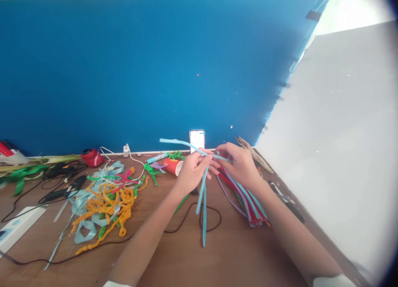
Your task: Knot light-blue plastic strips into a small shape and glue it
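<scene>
Light blue pipe cleaners point(204, 220) are held up above the table between my two hands. My left hand point(193, 169) pinches them near a crossing, with one length sticking out to the upper left and two ends hanging down. Close beside it, my right hand point(239, 164) has its fingers closed around another part of the same light blue lengths; its fingertips are partly hidden. Under my right hand and forearm lies a bundle of pipe cleaners point(253, 212) in red, purple, blue and green.
Left on the brown table point(174, 262) is a heap of orange pipe cleaners point(108, 204) with pale blue ribbon point(85, 233). A red paper cup point(171, 166), a lit phone point(197, 141), a glue gun point(64, 191) and a white power strip point(21, 224) stand or lie around. Black cables cross the tabletop.
</scene>
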A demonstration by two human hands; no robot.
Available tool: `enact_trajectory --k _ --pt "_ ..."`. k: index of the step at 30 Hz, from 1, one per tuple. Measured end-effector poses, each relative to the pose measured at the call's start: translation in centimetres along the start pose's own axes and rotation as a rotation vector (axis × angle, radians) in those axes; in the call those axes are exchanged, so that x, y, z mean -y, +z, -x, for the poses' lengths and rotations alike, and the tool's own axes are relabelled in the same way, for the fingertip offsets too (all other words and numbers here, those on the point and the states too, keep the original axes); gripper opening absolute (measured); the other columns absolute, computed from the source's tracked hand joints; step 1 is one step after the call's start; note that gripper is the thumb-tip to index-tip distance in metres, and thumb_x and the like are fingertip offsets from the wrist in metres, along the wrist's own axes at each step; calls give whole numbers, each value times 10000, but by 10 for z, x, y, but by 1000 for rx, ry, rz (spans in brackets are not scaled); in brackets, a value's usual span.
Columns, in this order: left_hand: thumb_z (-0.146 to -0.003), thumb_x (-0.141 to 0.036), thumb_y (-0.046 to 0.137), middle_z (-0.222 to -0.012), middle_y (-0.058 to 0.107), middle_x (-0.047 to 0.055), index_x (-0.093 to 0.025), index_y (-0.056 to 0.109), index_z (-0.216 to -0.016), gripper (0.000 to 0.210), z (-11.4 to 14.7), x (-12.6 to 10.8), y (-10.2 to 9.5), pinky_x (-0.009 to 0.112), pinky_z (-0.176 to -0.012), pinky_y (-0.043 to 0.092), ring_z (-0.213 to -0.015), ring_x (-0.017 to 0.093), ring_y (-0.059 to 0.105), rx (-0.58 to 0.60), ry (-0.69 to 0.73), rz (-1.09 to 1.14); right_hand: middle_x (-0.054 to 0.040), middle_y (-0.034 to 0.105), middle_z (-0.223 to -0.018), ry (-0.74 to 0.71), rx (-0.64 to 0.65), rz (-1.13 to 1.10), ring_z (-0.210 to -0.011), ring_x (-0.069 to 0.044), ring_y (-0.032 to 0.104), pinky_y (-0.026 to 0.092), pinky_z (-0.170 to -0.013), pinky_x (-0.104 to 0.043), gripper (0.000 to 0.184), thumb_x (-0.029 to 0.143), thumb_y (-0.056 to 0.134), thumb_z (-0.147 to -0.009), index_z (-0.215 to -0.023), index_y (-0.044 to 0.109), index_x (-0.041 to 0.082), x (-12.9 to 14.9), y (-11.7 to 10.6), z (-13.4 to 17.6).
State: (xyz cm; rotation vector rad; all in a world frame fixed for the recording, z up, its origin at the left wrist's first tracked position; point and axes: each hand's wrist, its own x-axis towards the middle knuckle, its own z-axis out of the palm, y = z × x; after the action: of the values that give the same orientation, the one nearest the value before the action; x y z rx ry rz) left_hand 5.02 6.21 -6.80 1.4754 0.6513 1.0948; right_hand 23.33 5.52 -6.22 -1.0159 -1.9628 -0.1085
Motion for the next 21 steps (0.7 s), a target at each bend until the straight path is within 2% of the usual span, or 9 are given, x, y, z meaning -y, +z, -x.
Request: enact_trajectory --k 5,8,13,17,21 --pt "-890 -528 644 -737 729 54 -156 546 -1023 407 -2 2 3 196 -426 462 -536 149 682 -32 -98 115 -54 706 -916 -273 -53 188 -765 -163 643 471 -693 -286 161 189 586 -971 -1118 645 220 -1 0 1" --pt "-867 -562 658 -656 702 27 -165 539 -936 420 -3 1 2 171 -394 407 -481 121 637 -81 -130 170 -64 720 -1016 -367 -142 312 -846 -177 640 457 -735 -309 198 126 594 -948 -1098 649 242 -1 1 1" --pt "-817 -622 686 -483 573 -6 -139 569 -690 513 -4 0 -2 155 -366 326 -376 63 500 -113 -213 204 -57 722 -1138 -472 -164 448 -990 -203 619 405 -850 -370 196 140 672 -912 -1067 656 258 1 0 1" --pt "-831 -626 668 -411 441 -28 -137 515 -518 600 -3 3 -3 169 -353 238 -332 33 385 -143 -248 221 -46 725 -1175 -525 -109 496 -1013 -195 602 387 -878 -374 230 151 657 -934 -1134 648 264 1 0 2" --pt "-815 -553 722 -430 416 -50 -144 506 -560 528 -5 13 -3 175 -358 170 -333 23 346 -148 -310 306 -48 734 -1126 -565 5 462 -947 -187 592 390 -799 -357 240 100 597 -955 -1141 646 243 0 3 2"
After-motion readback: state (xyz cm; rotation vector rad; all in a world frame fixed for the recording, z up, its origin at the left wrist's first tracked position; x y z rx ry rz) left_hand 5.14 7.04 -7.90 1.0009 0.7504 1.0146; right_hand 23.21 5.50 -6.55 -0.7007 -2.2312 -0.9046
